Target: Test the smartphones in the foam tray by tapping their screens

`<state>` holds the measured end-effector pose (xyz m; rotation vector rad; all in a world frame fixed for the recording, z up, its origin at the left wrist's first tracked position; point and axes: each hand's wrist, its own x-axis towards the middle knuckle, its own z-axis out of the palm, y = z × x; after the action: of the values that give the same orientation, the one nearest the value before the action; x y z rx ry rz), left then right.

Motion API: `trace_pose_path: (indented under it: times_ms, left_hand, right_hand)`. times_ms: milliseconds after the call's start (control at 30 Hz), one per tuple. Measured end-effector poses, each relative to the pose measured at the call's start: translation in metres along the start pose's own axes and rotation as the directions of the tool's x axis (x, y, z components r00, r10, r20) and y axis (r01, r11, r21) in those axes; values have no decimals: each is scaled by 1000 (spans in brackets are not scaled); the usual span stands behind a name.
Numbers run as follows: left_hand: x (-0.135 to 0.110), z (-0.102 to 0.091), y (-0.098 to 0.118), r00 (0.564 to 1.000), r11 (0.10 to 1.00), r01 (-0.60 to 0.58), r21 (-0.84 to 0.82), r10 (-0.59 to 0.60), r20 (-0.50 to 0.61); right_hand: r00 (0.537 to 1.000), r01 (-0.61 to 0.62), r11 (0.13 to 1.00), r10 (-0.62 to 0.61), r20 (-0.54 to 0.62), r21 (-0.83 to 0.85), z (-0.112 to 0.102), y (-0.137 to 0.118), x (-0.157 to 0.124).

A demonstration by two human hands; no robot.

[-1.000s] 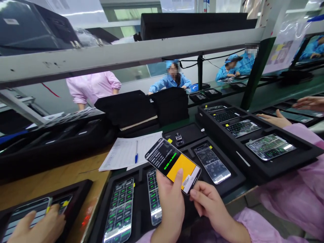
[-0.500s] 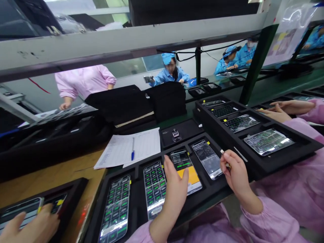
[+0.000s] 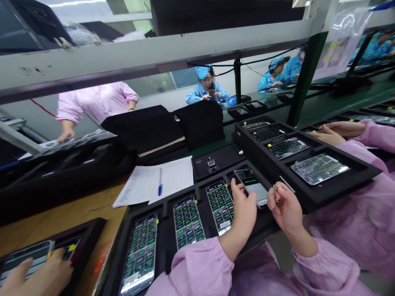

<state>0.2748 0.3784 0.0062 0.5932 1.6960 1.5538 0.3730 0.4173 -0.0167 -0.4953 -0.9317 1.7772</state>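
My left hand [image 3: 242, 209] is over the rightmost smartphone [image 3: 247, 176] in the near black foam tray [image 3: 168, 220], thumb and fingers apart. Whether a fingertip touches the screen I cannot tell. That screen shows green text above a grey panel. My right hand [image 3: 286, 209] is closed beside the phone's lower right corner, pinching a small metal-ended piece [image 3: 276, 188] whose kind is unclear. Left along the tray lie a third phone [image 3: 219, 205], a second phone [image 3: 187, 220] and a first phone [image 3: 140, 253], all lit with green-marked grids.
A co-worker's hand [image 3: 37, 273] rests on a phone at lower left. Behind the tray are paper sheets [image 3: 173, 174], a blue pen [image 3: 160, 187] and a small dark tray [image 3: 228, 154]. To the right stands another phone tray [image 3: 311, 189], with a co-worker's hands [image 3: 333, 131] beyond.
My left hand has moved right, from the third phone to the rightmost one. The third phone's orange panel has become a green-marked grid. My right hand has barely moved.
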Motion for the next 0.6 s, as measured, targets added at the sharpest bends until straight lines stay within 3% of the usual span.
trace_pose_path:
  times_ms: [133, 233, 400, 500, 600]
  left_hand:
    - [14, 5, 5, 984, 971, 160, -175, -143, 104]
    - [16, -1, 11, 980, 951, 178, -252, -149, 131]
    - [9, -25, 28, 998, 948, 53, -315, -42, 40]
    - [1, -36, 38, 999, 940, -37, -340, 39, 1]
    - [-10, -39, 45, 994, 925, -108, -365, 109, -16]
  right_hand:
    - [1000, -16, 998, 16, -11, 55, 2, -11, -4]
    - [994, -90, 988, 97, -56, 124, 2, -19, -16]
    - [952, -299, 932, 306, -3, 205, 6, -13, -39]
    - [907, -421, 904, 418, 51, 83, 17, -2, -43]
    - [887, -442, 892, 451, 101, -98, 30, 8, -39]
